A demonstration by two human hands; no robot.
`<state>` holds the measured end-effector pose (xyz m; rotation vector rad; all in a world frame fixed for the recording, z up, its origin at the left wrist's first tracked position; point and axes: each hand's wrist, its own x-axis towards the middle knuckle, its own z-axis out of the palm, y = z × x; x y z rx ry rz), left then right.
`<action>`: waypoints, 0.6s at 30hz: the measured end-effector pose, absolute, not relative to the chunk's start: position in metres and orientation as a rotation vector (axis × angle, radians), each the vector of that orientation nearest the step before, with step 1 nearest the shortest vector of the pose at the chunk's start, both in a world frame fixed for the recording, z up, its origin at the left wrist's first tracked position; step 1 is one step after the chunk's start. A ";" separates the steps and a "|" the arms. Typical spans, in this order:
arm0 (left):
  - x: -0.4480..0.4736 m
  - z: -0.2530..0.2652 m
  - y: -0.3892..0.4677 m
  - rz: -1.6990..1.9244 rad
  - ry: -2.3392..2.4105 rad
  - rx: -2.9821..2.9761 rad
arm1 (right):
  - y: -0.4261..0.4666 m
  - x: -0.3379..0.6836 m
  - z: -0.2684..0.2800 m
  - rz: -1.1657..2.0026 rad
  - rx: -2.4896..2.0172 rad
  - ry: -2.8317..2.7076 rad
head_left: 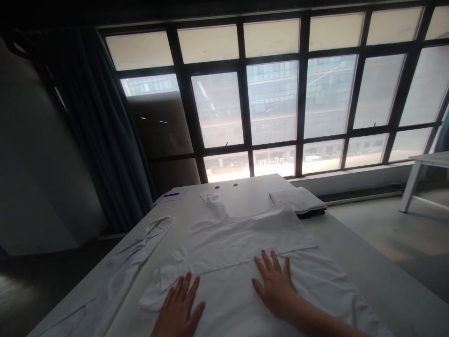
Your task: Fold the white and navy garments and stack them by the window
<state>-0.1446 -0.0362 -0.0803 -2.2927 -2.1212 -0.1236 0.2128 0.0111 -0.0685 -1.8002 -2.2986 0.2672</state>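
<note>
A white shirt [242, 238] lies spread over the white table, one sleeve [215, 206] stretching toward the far side. Its front edge runs as a line across the cloth between my hands. My left hand [180, 306] rests flat on the lower left of the fabric, fingers spread, beside a bunched, folded part [164, 281]. Palm down on the right part of the shirt is my right hand [275, 283], its fingers apart near that line. Neither hand grips anything.
A folded white-and-black stack of cloth [298, 200] sits at the table's [252, 192] right edge. Another white garment [122, 267] lies along the left edge. Paper with a blue pen [171, 194] is at the far left corner. A second white table [416, 175] stands right, below windows.
</note>
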 end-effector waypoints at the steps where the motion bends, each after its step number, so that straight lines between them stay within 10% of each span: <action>1: -0.147 -0.080 -0.036 -0.116 -2.125 -2.289 | 0.011 0.214 -0.068 0.287 -1.799 -2.304; 18: -0.117 -0.038 0.017 -0.314 -1.955 -2.199 | 0.076 0.182 -0.051 0.198 -1.899 -2.230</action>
